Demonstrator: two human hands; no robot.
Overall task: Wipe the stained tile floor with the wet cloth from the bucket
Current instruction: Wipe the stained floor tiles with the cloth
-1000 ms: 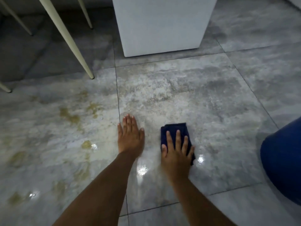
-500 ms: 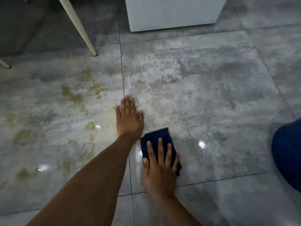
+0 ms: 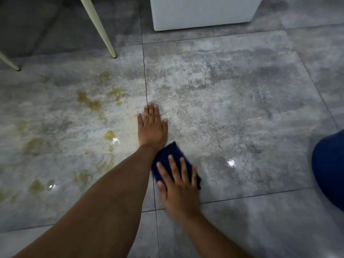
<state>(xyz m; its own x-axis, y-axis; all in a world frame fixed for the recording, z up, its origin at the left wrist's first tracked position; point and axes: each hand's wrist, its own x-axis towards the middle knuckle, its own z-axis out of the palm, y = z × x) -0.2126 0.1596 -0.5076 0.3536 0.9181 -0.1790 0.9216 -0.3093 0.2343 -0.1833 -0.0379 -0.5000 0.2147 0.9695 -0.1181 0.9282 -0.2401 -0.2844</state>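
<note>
Two bare hands are down on the grey tile floor (image 3: pixel 232 108). The left hand (image 3: pixel 151 125) lies palm-down on the tile, right by a dark grout line (image 3: pixel 144 71). Its grip is flat, with the fingers straight and close together and the thumb angled out; it holds nothing. The right hand (image 3: pixel 178 185), slightly blurred, presses on the dark blue cloth (image 3: pixel 172 151). Its grip is spread, and straight fingers lie across the fabric rather than curling round it. The cloth lies flat on the floor under those fingers, folded to a small pad. Its far corner is just beside the left wrist, and its left edge is hidden behind the left forearm.

Yellow-brown stains (image 3: pixel 91 102) blotch the tile left of the grout line, some glinting wet, well apart from the cloth. A bright wet spot (image 3: pixel 231 162) shines to the right of the cloth. The blue bucket (image 3: pixel 329 168) shows only in part at the right edge. At the top stand a white cabinet base (image 3: pixel 202 13) and two slanted cream furniture legs (image 3: pixel 98 28), their feet on the floor.
</note>
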